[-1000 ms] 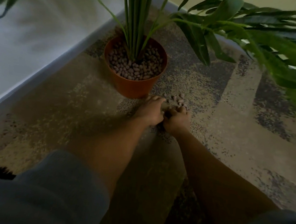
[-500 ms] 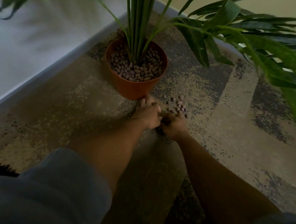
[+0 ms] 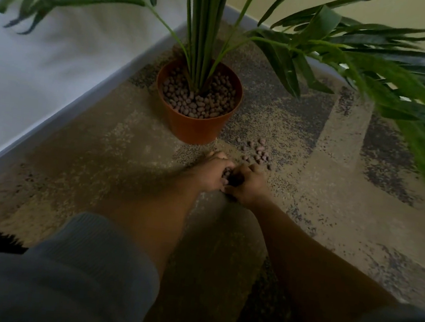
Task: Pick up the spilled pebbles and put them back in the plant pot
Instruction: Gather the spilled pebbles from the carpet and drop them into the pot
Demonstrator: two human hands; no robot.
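The left hand (image 3: 211, 172) and right hand (image 3: 248, 183) cup together around a scoop of pebbles (image 3: 227, 174). More loose pebbles (image 3: 257, 151) lie on the rug (image 3: 103, 150) beside the pot (image 3: 196, 128), so the job looks partly done.

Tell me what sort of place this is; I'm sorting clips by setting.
Probably a room in a home: a patterned carpet runs to a white wall, and a potted palm in an orange plant pot stands on the floor.

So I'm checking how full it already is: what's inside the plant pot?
The plant pot holds a layer of brown pebbles around the green stems of the plant. Whatever lies under the pebbles, soil or roots, is covered and cannot be seen.
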